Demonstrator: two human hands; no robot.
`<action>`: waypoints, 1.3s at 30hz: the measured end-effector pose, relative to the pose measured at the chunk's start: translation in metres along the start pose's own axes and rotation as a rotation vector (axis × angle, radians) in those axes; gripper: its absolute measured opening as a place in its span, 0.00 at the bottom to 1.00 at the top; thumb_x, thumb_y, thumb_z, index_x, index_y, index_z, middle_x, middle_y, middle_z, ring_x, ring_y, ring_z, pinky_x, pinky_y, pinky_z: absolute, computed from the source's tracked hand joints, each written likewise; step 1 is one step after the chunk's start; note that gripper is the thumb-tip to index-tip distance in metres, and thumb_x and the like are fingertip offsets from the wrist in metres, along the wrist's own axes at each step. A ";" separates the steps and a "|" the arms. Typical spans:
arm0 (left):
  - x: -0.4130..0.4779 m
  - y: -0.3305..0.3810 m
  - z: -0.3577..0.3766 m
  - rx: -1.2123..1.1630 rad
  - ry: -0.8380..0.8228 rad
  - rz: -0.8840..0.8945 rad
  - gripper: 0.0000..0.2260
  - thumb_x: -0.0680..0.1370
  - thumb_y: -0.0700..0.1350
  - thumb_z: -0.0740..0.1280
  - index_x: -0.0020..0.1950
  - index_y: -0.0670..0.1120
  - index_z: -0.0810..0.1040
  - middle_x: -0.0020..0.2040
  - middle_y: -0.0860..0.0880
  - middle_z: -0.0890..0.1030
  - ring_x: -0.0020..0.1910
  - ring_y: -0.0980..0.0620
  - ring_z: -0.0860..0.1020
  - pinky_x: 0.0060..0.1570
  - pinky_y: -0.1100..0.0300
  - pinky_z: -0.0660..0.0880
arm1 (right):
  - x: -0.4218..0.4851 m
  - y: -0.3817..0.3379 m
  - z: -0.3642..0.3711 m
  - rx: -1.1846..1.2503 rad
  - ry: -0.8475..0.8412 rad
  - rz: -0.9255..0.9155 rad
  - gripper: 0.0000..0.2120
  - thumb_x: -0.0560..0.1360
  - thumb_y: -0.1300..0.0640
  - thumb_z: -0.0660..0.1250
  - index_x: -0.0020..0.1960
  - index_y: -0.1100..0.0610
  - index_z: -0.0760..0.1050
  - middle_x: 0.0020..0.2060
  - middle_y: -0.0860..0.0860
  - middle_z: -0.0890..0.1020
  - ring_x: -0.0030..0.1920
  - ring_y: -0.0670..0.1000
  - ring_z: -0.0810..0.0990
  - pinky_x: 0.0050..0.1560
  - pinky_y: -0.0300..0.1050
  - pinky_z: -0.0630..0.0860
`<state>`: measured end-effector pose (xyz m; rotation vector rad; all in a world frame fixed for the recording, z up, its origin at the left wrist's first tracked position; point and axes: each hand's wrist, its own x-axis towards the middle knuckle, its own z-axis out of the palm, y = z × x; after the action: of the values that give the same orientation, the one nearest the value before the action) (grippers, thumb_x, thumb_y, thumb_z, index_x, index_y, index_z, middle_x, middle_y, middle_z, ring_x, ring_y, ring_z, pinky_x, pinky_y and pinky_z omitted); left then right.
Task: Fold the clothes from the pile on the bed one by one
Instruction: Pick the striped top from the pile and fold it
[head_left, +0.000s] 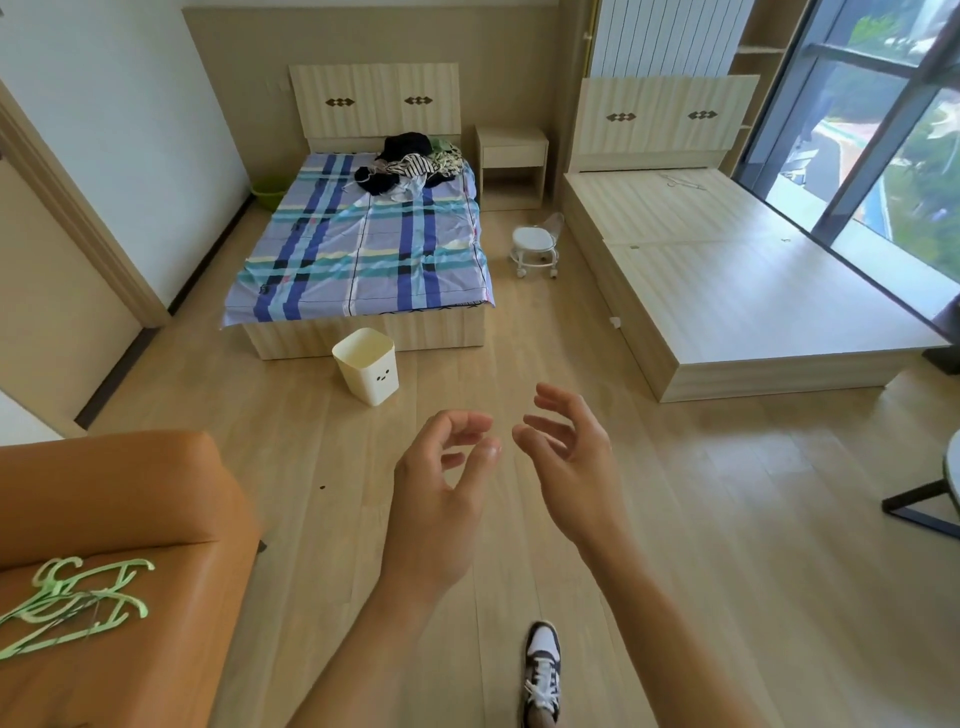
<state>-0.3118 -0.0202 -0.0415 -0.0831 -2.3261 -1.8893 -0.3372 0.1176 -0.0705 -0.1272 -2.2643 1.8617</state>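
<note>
Our left hand (441, 493) and right hand (571, 457) hover out front above the floor, fingers loosely curled and holding nothing, one sneaker (543, 670) below them. The pile of clothes (410, 163) lies well away, at the head end of the bed with the plaid sheet (363, 244). To start well, we judge we should walk round the waste bin (366, 366), lift a single garment off the top, and spread it on the sheet's bare part. We count one pile, two beds including the bare bed frame (727, 260), one bin, one wheeled stool (535, 249), and several green hangers (67, 608) too tangled to count.
</note>
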 end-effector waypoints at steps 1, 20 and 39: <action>0.017 -0.003 0.008 0.008 -0.006 0.000 0.09 0.76 0.53 0.64 0.53 0.53 0.80 0.51 0.60 0.82 0.56 0.61 0.78 0.58 0.60 0.74 | 0.019 0.005 -0.002 0.008 0.002 0.005 0.20 0.77 0.54 0.71 0.67 0.46 0.73 0.63 0.40 0.77 0.59 0.40 0.80 0.62 0.49 0.78; 0.349 -0.023 0.140 -0.072 -0.053 -0.036 0.08 0.77 0.49 0.65 0.52 0.51 0.81 0.51 0.58 0.83 0.56 0.58 0.80 0.56 0.64 0.73 | 0.377 0.053 -0.037 0.018 0.001 0.066 0.18 0.77 0.57 0.71 0.65 0.46 0.74 0.60 0.42 0.78 0.56 0.42 0.81 0.60 0.47 0.78; 0.738 -0.079 0.194 -0.101 -0.249 -0.073 0.09 0.75 0.50 0.64 0.51 0.51 0.81 0.50 0.57 0.84 0.55 0.57 0.80 0.54 0.63 0.74 | 0.736 0.100 0.017 0.047 0.194 0.169 0.18 0.77 0.58 0.70 0.66 0.51 0.74 0.59 0.45 0.80 0.51 0.38 0.82 0.46 0.30 0.76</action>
<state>-1.0668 0.1182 -0.0494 -0.2619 -2.4162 -2.1426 -1.0647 0.2659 -0.0947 -0.4846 -2.1349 1.8891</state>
